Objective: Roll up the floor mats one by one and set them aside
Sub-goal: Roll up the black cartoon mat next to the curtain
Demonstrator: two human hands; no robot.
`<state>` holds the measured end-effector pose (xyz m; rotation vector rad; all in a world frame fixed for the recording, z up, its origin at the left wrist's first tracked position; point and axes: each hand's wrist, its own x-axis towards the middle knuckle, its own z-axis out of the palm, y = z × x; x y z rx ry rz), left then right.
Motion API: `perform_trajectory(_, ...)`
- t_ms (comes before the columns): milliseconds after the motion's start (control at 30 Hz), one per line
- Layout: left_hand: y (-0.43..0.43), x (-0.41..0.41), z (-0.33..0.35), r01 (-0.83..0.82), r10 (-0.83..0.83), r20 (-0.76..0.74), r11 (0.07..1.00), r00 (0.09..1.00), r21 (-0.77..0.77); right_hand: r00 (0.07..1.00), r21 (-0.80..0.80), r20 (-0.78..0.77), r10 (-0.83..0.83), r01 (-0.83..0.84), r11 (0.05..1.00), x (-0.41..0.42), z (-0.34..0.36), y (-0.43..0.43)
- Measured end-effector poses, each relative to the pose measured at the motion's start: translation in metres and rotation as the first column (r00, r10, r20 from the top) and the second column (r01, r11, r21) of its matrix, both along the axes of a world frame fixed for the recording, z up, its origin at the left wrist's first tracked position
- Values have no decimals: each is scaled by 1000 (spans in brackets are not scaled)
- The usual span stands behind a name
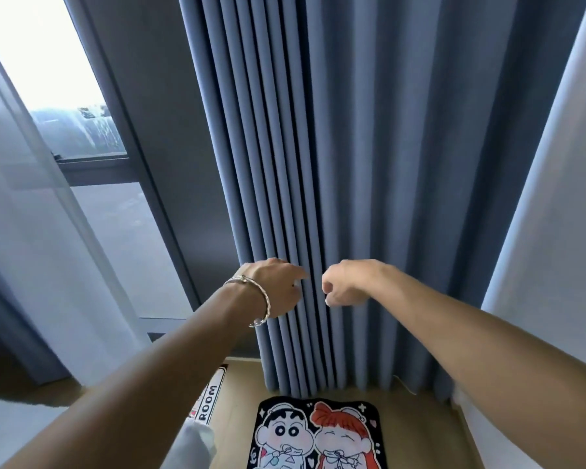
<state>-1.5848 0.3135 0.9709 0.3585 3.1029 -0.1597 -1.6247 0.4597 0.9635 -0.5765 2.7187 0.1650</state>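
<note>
I see both arms stretched toward the blue curtain. The left hand, a bracelet on its wrist, rests loose fingers against the pleats. The right hand is curled, and I cannot tell whether it nips a fold. Two mats lie flat on the wooden floor: the cartoon mat just below the curtain hem, and the "ROOM" mat just left of it, partly behind my left arm. Bare floor shows on the cartoon mat's right.
</note>
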Motion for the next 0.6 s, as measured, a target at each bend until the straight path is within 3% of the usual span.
perform_trajectory(167,-34,-35,19,-55,55,-15,998,998,1,998,-64,3,58,-58,996,-41,10,-40)
perform_trajectory(333,-72,-74,22,-5,5,41,1000,999,2,994,8,-10,107,-107,994,-84,14,-89)
perform_trajectory(500,-132,-136,28,48,-49,12,997,999,53,1000,18,-31,-1,2,1000,-134,24,-130)
perform_trajectory(600,-165,-178,31,108,-114,71,990,991,85,995,59,2,-95,95,994,-165,25,-149)
